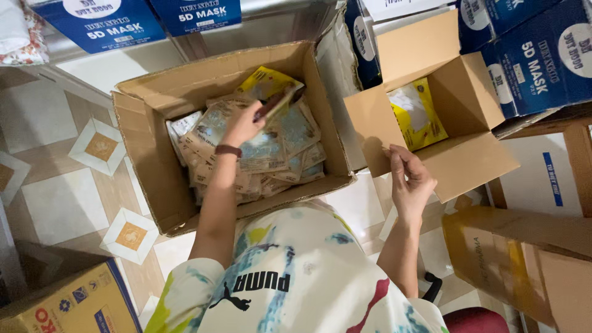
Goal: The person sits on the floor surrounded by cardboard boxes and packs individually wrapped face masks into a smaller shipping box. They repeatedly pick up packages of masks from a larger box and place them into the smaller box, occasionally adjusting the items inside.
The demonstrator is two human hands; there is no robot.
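My left hand [245, 123] reaches into a large open cardboard box [145, 154] on the floor and grips a yellow flat packet [266, 86] above a heap of several pale flat packets [277, 148]. A dark band circles that wrist. My right hand [409, 179] holds the near flap of a smaller open cardboard box [468, 163] at the right. Inside that box lies a yellow and white packet [417, 114].
Blue printed cartons [542, 61] are stacked at the right and along the top [102, 21]. A yellow carton [74, 302] sits at the lower left, a brown carton [524, 265] at the lower right. Patterned floor tiles [61, 203] lie to the left.
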